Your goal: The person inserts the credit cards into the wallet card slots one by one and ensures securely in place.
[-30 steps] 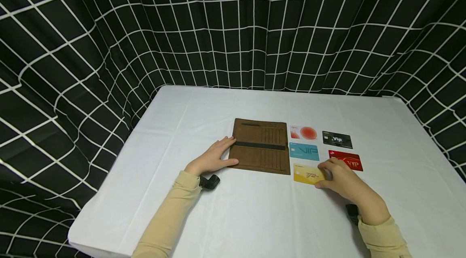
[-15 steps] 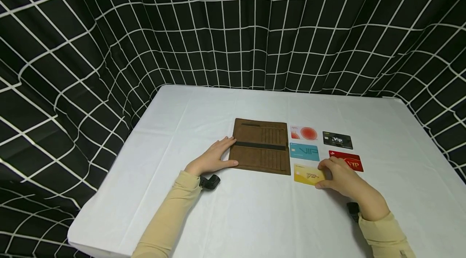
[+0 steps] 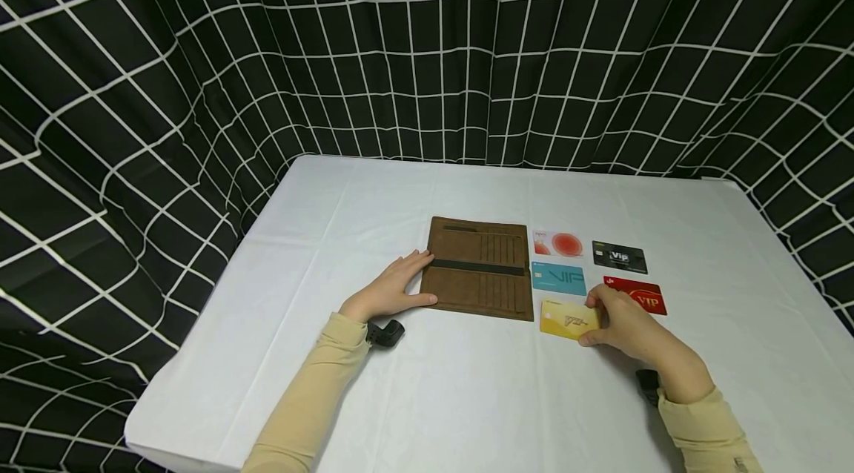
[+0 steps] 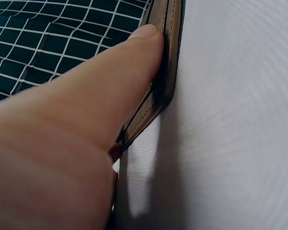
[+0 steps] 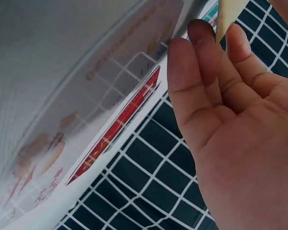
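An open brown wallet (image 3: pixel 460 288) with rows of card slots and a dark band across its middle lies on the white table. My left hand (image 3: pixel 387 293) rests on the wallet's left edge, its thumb and fingers spread; the left wrist view shows the thumb (image 4: pixel 144 43) along that edge. To the right of the wallet, my right hand (image 3: pixel 627 326) pinches the right end of a yellow card (image 3: pixel 563 319) between thumb and fingers. That end is slightly raised. The right wrist view shows only part of the yellow card (image 5: pixel 228 18) beyond the fingers.
Above the yellow card lie a teal VIP card (image 3: pixel 557 278) and a white card with a red circle (image 3: pixel 557 244). A black Vip card (image 3: pixel 619 257) and a red VIP card (image 3: pixel 643 296) lie farther right. A pale printed card (image 5: pixel 48 158) appears in the right wrist view.
The right end of the yellow card has come up a little off the table, the right fingers now gripping its edge. My left hand and the wallet stay in place.
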`<act>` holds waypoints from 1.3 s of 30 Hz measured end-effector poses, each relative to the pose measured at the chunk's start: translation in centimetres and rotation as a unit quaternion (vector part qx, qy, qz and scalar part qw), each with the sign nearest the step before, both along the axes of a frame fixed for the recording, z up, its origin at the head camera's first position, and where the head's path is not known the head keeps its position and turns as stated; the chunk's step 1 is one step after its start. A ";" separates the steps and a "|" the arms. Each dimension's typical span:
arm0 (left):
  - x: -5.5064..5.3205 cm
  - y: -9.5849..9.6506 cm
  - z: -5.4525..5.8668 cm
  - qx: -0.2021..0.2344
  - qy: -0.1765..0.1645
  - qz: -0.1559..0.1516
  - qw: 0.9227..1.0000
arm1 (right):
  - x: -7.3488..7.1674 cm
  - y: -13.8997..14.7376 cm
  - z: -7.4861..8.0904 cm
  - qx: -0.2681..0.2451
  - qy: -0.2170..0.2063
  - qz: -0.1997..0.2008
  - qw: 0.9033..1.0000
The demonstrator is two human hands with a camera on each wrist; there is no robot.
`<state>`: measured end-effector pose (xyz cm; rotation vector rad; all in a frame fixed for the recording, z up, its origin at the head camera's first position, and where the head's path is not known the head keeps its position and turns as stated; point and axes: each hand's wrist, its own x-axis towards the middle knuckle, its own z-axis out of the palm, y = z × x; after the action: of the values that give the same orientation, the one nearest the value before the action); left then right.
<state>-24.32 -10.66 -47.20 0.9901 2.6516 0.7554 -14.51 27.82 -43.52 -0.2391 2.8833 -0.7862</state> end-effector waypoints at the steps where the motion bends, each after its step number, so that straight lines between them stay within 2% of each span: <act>1: 0.0 0.0 0.0 0.002 0.000 -0.001 1.000 | 0.0 0.0 0.0 -0.002 0.000 0.001 1.000; 13: 0.2 0.1 -0.1 0.004 -0.001 -0.002 1.000 | 0.5 0.2 0.2 -0.028 0.019 0.023 0.999; 22: 0.1 0.3 -0.4 0.001 0.007 0.000 1.000 | 0.6 0.8 0.3 -0.042 -0.007 0.004 0.999; 30: 0.0 0.2 -0.6 -0.008 0.009 0.003 1.000 | 0.6 0.9 0.5 -0.051 0.009 0.009 0.999; 39: -0.1 0.0 -0.7 -0.004 0.012 0.004 1.000 | 0.5 0.8 1.2 -0.094 0.009 0.010 0.996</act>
<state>-24.44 -10.67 -47.88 0.9928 2.6797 0.7388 -13.96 28.62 -42.37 -0.2963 2.8200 -1.0575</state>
